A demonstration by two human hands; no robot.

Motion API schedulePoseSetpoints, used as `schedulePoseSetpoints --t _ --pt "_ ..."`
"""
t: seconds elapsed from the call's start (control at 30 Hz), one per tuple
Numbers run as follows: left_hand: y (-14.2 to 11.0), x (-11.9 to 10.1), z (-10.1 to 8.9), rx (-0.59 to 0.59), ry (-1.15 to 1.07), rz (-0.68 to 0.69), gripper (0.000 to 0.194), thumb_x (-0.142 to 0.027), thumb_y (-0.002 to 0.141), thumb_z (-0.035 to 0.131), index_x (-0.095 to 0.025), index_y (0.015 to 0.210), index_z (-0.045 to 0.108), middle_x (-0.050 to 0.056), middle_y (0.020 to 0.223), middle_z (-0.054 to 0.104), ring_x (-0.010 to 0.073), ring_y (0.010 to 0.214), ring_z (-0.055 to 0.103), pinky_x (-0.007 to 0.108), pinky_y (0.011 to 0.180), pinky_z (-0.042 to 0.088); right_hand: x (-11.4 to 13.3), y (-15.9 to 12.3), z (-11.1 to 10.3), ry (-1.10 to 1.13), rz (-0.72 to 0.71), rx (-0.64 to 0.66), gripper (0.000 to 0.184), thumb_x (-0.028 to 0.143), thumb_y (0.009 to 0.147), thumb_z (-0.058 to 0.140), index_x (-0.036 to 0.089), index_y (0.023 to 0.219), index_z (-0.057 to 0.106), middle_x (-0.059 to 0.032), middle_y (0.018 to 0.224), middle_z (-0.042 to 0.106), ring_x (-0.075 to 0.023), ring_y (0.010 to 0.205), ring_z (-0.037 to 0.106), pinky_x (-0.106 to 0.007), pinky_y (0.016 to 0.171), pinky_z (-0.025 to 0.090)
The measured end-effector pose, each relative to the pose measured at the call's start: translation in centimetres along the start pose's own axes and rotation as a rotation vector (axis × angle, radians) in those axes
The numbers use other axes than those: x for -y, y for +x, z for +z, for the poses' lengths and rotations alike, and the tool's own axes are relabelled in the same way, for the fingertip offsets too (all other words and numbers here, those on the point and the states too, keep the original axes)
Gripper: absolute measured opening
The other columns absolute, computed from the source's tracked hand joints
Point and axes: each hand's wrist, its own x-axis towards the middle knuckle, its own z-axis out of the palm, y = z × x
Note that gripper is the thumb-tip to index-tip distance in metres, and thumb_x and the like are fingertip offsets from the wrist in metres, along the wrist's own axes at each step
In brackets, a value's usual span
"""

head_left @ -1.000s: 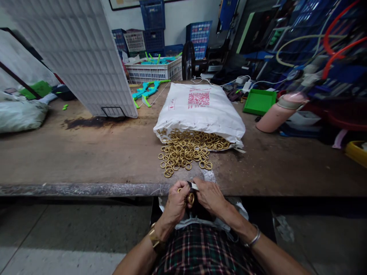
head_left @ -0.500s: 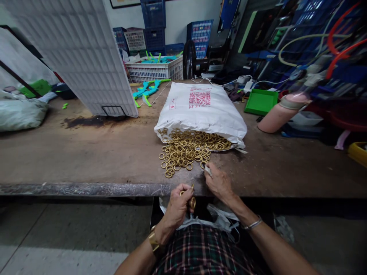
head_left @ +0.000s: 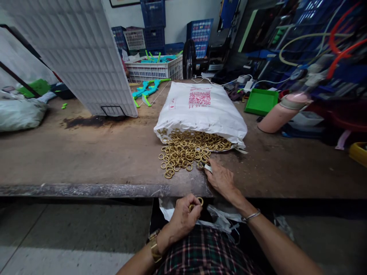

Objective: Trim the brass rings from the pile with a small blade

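Nearer the heaped gold rings (head_left: 187, 154) on the bench (head_left: 86, 160), the right hand (head_left: 222, 177) grasped a small white-and-dark tool (head_left: 208, 168) at their near-right fringe, while the left hand (head_left: 183, 214) clasped a few loose rings (head_left: 201, 200) before the bench's edge.

A workshop is being suggested by what is being kept here: a long, scuffed surface (head_left: 71, 160) is being marked by a dark stain (head_left: 83, 122), many gold-coloured rings (head_left: 186, 151) are being partly held by a white sack (head_left: 222, 110), turquoise parts (head_left: 164, 59) are being held in a white crate (head_left: 151, 72), and blue crates (head_left: 153, 19) are being kept stacked.
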Motion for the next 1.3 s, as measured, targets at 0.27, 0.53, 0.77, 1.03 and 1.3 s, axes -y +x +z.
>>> schedulePoseSetpoints --t 0.27,0.53,0.77,1.03,1.3 --pt "0.4 2.9 0.3 0.057 0.092 -0.056 0.013 -0.020 0.071 0.048 -0.014 0.063 0.056 -0.003 0.057 0.049 0.0090 0.055 0.040 0.020 0.053 0.031 0.2 -0.4 -0.1 -0.020 0.016 0.035 0.035 0.031 0.085 0.037 0.020 0.118 0.045 -0.0093 0.102 0.063 -0.0223 0.081 0.061 -0.030 0.065 0.040" --pt "1.3 4.6 0.1 0.113 -0.051 -0.258 0.020 -0.025 0.071 0.048 -0.011 0.072 0.063 -0.001 0.062 0.054 0.0107 0.058 0.043 0.022 0.057 0.034 0.5 -0.6 -0.1 -0.084 0.011 0.022 0.034 0.031 0.085 0.036 0.019 0.116 0.047 -0.0109 0.099 0.063 -0.0222 0.075 0.061 -0.031 0.063 0.039" --pt "1.4 4.5 -0.3 0.182 0.040 -0.255 0.023 -0.022 0.071 0.045 -0.013 0.080 0.064 0.001 0.071 0.059 0.0136 0.068 0.048 0.023 0.065 0.036 0.4 -0.8 0.4 -0.121 0.004 0.020 0.034 0.032 0.087 0.033 0.019 0.114 0.048 -0.0122 0.098 0.061 -0.0211 0.076 0.059 -0.029 0.063 0.038" --pt "1.0 4.1 0.1 0.190 0.074 -0.246 0.022 -0.022 0.073 0.043 -0.012 0.074 0.063 0.000 0.066 0.055 0.0124 0.063 0.044 0.023 0.059 0.033 0.5 -1.0 0.6 -0.106 0.022 -0.021 0.034 0.032 0.085 0.037 0.021 0.115 0.049 -0.0101 0.091 0.063 -0.0222 0.071 0.060 -0.031 0.062 0.038" --pt "0.6 3.2 0.2 0.163 0.090 -0.207 0.022 -0.025 0.073 0.047 -0.012 0.078 0.065 0.000 0.066 0.058 0.0126 0.063 0.047 0.023 0.058 0.035 0.4 -1.2 0.8 -0.052 0.012 -0.041 0.035 0.030 0.086 0.036 0.021 0.117 0.050 -0.0105 0.103 0.061 -0.0204 0.078 0.060 -0.029 0.064 0.039"
